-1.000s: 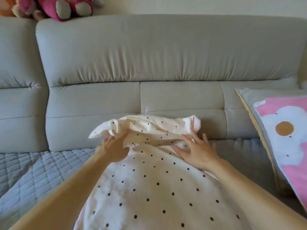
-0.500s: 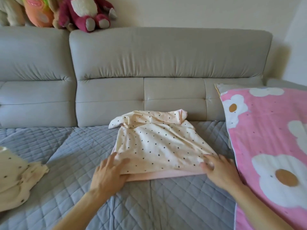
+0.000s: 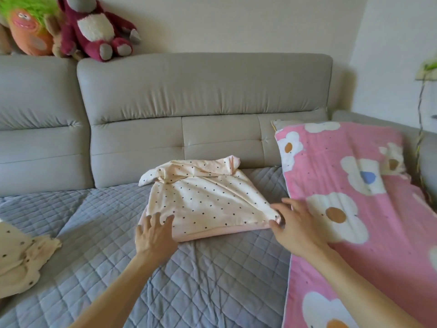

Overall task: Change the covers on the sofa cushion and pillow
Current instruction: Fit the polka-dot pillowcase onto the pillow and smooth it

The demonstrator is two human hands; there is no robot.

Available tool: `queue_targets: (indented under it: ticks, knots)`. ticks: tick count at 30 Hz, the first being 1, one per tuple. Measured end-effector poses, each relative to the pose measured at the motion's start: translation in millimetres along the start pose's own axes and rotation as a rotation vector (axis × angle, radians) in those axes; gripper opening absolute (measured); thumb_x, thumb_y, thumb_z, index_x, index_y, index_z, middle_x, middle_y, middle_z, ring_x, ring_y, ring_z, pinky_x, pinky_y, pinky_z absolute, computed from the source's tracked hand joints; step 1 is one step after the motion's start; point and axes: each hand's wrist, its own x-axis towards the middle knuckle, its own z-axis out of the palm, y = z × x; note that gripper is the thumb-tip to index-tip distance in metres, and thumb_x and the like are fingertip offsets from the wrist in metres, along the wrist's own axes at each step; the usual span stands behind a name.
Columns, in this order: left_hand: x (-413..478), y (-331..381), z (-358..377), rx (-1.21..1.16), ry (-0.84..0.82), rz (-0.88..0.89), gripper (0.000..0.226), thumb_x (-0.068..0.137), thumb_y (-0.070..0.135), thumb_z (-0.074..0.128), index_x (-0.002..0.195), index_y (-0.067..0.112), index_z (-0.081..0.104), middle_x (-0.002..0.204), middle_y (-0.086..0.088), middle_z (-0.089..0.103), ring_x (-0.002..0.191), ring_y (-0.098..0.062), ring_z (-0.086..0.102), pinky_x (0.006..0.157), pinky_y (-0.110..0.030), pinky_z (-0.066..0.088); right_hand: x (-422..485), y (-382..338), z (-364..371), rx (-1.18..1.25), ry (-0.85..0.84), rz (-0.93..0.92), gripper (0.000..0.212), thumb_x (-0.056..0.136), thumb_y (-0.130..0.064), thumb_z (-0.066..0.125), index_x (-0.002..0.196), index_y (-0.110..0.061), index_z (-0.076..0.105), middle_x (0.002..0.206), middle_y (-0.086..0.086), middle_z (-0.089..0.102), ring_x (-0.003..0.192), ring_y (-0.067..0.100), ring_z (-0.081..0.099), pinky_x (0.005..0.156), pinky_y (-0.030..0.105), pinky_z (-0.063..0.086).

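While polka-dot cushion (image 3: 208, 200) lies on quilted seat cover (image 3: 94, 221), left hand (image 3: 155, 235) spread open on its near-left corner, right hand (image 3: 295, 228) at near-right corner (grip unclear), pull both corners evenly, avoiding twist.

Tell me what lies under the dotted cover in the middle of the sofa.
A pink layer peeks out along the near edge of the dotted cover, and the grey quilted mat lies beneath both. Anything else under it is hidden by the fabric.
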Motion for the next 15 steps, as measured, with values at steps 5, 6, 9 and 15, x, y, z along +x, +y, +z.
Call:
queue_targets:
  ticks: [5,6,9,15]
  knots:
    - [-6.9,91.8,4.9,-0.186,-0.064,0.324,0.062,0.094,0.046,0.046,0.150,0.042,0.022,0.162,0.005,0.014,0.147,-0.023,0.018,0.119,-0.046,0.018,-10.3,54.4,-61.1,-0.217,0.246,0.327,0.089,0.077,-0.082,0.044,0.149,-0.034,0.024,0.158,0.009,0.021,0.140,0.038,0.024,0.107,0.054,0.030]
    - [-12.1,109.8,11.4,-0.193,-0.063,0.391,0.060,0.094,0.049,0.045,0.149,0.044,0.022,0.161,0.007,0.015,0.147,-0.022,0.017,0.119,-0.046,0.018,-11.4,69.3,-67.6,-0.211,0.140,0.466,0.100,0.073,-0.088,0.040,0.151,-0.035,0.008,0.160,0.011,0.009,0.144,0.039,0.015,0.108,0.059,0.025]
    - [-28.2,156.8,36.9,-0.169,-0.119,0.501,0.060,0.093,0.057,0.037,0.149,0.047,0.017,0.160,0.008,0.015,0.148,-0.024,0.014,0.115,-0.049,0.015,-22.1,104.9,-66.0,-0.233,0.027,0.665,0.108,0.067,-0.094,0.034,0.151,-0.032,0.005,0.153,0.012,0.022,0.138,0.036,0.025,0.104,0.058,0.028]
    - [-37.2,176.8,53.8,-0.118,-0.092,0.415,0.060,0.091,0.067,0.029,0.149,0.052,0.019,0.160,0.000,0.025,0.146,-0.034,0.024,0.109,-0.068,0.023,-7.8,121.4,-47.5,-0.291,0.151,0.505,0.043,0.099,-0.051,0.036,0.123,-0.017,0.048,0.118,0.008,0.064,0.109,0.029,0.059,0.086,0.039,0.047]
